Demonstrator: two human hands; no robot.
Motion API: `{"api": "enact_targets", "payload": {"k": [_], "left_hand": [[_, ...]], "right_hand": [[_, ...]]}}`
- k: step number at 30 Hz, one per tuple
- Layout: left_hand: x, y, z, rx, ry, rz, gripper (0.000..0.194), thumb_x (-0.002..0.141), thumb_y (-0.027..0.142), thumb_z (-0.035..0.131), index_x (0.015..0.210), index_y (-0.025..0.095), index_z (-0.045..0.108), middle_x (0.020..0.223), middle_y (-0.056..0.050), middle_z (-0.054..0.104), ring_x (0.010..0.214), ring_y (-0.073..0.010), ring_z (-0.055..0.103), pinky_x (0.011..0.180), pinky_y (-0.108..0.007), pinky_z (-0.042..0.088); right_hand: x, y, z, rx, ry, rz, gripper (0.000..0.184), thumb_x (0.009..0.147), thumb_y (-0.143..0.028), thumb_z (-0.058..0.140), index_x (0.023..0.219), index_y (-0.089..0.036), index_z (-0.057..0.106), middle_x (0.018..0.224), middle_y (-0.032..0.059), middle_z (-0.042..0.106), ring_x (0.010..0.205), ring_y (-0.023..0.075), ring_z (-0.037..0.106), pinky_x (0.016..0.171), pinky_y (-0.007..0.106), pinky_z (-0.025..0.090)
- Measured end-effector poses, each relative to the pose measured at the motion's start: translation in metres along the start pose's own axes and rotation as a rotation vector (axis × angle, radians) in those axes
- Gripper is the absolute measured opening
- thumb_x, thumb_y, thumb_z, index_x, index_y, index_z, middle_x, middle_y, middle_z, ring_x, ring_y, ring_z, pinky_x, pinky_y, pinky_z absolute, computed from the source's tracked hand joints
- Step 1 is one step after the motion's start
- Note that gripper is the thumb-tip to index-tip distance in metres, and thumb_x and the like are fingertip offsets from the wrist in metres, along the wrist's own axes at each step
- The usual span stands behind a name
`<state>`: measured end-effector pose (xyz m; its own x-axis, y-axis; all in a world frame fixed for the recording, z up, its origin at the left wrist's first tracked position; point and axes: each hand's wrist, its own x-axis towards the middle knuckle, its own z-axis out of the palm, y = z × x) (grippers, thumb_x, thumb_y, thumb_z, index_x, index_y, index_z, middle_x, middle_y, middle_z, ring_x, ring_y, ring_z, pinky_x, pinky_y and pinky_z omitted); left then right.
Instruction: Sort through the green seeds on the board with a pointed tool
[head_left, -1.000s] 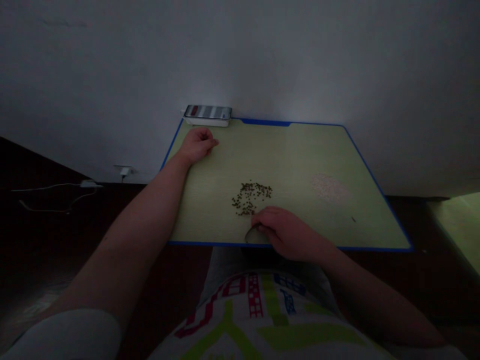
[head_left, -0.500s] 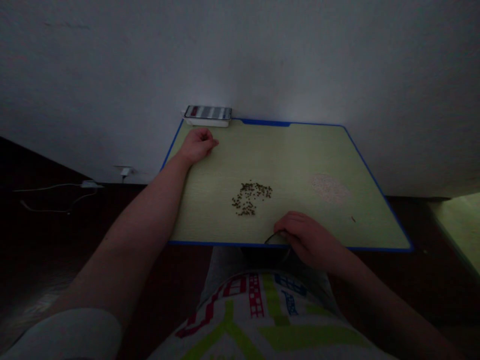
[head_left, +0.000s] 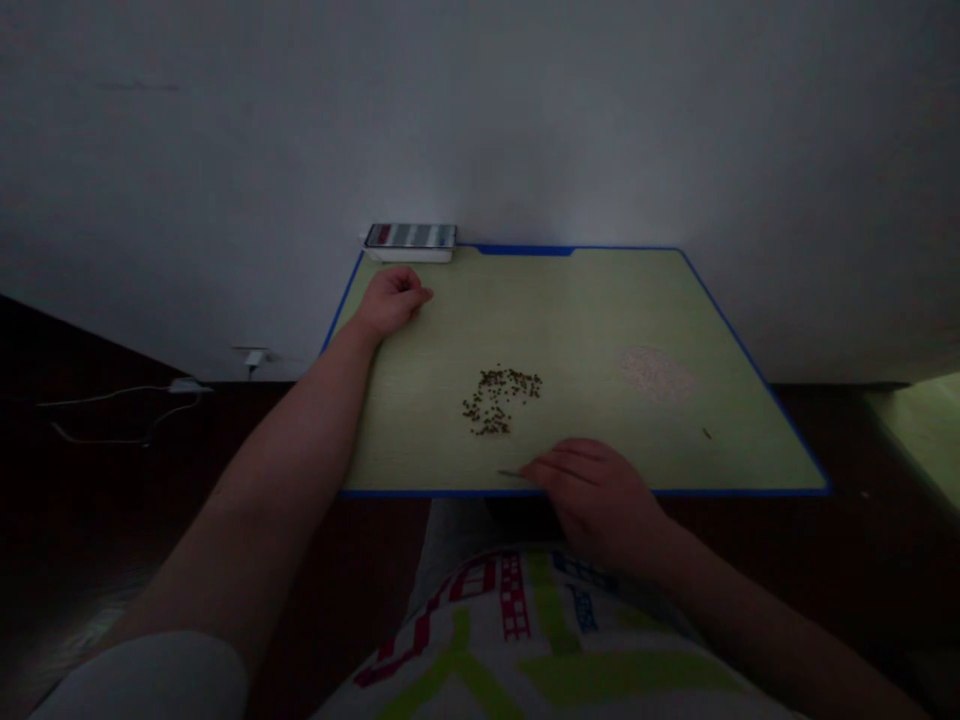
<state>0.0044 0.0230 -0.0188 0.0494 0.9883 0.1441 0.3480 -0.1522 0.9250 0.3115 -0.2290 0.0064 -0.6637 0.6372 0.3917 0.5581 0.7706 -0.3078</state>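
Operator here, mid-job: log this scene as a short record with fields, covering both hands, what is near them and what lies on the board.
left hand: curled, resting near the far left corner of the green blue-edged board
right hand: at the board's near edge; thin sliver pokes from under the fingers, grip unclear
mid-board: loose cluster of small dark grains
right side: pale powdery patch; lone dark speck
far edge: smartphone on white holder

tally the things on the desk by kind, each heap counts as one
phone: 1
white stand: 1
heap of dark seeds: 1
patch of pale grains: 1
lone dark speck: 1
thin tool: 1
total: 6
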Motion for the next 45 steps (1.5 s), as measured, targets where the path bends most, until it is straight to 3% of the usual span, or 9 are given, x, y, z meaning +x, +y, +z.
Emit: {"api": "enact_targets", "payload": {"k": [5,10,16,19,21,24,27,34,45], "left_hand": [[0.002,-0.003,0.0,0.0,-0.001,0.004,0.023,0.067,0.022,0.07,0.059,0.023,0.048,0.043,0.003,0.048,0.04,-0.0084,0.039,0.04,-0.024,0.028],[0.002,-0.003,0.0,0.019,0.004,-0.012,0.025,0.069,0.021,0.07,0.062,0.023,0.046,0.045,0.004,0.046,0.042,-0.0087,0.039,0.042,-0.024,0.029],[0.005,-0.008,0.0,0.026,0.02,-0.009,0.025,0.07,0.019,0.07,0.061,0.023,0.047,0.046,0.003,0.046,0.043,-0.0088,0.04,0.044,-0.025,0.029],[0.005,-0.008,0.0,0.014,0.012,-0.004,0.025,0.068,0.02,0.071,0.06,0.023,0.048,0.045,0.003,0.047,0.042,-0.0089,0.04,0.043,-0.025,0.028],[0.004,-0.007,0.0,0.009,0.005,0.003,0.025,0.068,0.022,0.071,0.059,0.023,0.048,0.044,0.003,0.048,0.041,-0.009,0.04,0.042,-0.025,0.028],[0.002,-0.003,0.001,0.007,-0.002,0.001,0.024,0.068,0.023,0.071,0.059,0.023,0.048,0.043,0.003,0.048,0.04,-0.0087,0.039,0.042,-0.025,0.027],[0.001,-0.001,0.0,0.015,-0.003,-0.012,0.023,0.068,0.022,0.07,0.059,0.023,0.048,0.043,0.004,0.048,0.039,-0.0086,0.038,0.041,-0.025,0.027],[0.001,-0.003,0.0,0.012,-0.005,0.008,0.024,0.068,0.023,0.07,0.058,0.023,0.048,0.043,0.004,0.048,0.039,-0.0083,0.038,0.042,-0.024,0.028],[0.002,-0.002,0.001,-0.003,-0.009,0.011,0.024,0.068,0.019,0.07,0.058,0.022,0.048,0.041,0.004,0.048,0.037,-0.0073,0.038,0.039,-0.023,0.027]], "right_hand": [[-0.002,0.031,-0.018,0.171,-0.146,0.424,0.026,0.097,-0.018,0.049,0.11,-0.018,0.072,0.098,0.0098,0.079,0.087,0.022,0.072,0.078,0.035,0.056],[0.005,0.036,-0.022,0.308,-0.292,0.562,0.023,0.093,-0.017,0.054,0.105,-0.018,0.074,0.097,0.0073,0.079,0.084,0.0204,0.072,0.076,0.032,0.054],[0.003,0.023,-0.024,0.356,-0.347,0.528,0.022,0.092,-0.014,0.056,0.102,-0.02,0.075,0.094,0.0051,0.079,0.082,0.0188,0.072,0.074,0.03,0.053],[-0.003,0.014,-0.019,0.324,-0.291,0.478,0.023,0.094,-0.014,0.054,0.103,-0.02,0.075,0.094,0.0047,0.08,0.081,0.0184,0.073,0.073,0.03,0.054],[-0.006,0.006,-0.009,0.241,-0.176,0.375,0.027,0.097,-0.015,0.051,0.11,-0.019,0.074,0.096,0.0064,0.08,0.083,0.019,0.073,0.075,0.031,0.056],[0.0,-0.01,0.012,0.028,-0.039,0.097,0.034,0.099,-0.011,0.047,0.124,-0.013,0.07,0.106,0.0127,0.079,0.093,0.0214,0.072,0.083,0.035,0.058],[0.016,-0.028,0.033,-0.127,-0.131,-0.098,0.038,0.096,-0.01,0.053,0.131,-0.008,0.066,0.119,0.0191,0.076,0.095,0.0244,0.07,0.083,0.038,0.059],[0.047,-0.051,0.056,-0.29,-0.229,-0.042,0.038,0.097,-0.013,0.055,0.132,-0.001,0.064,0.12,0.0258,0.074,0.096,0.0281,0.069,0.074,0.038,0.06],[0.03,-0.046,0.048,-0.341,-0.21,0.037,0.041,0.093,-0.01,0.056,0.133,-0.001,0.065,0.12,0.0256,0.073,0.097,0.0293,0.07,0.078,0.038,0.061]]}}
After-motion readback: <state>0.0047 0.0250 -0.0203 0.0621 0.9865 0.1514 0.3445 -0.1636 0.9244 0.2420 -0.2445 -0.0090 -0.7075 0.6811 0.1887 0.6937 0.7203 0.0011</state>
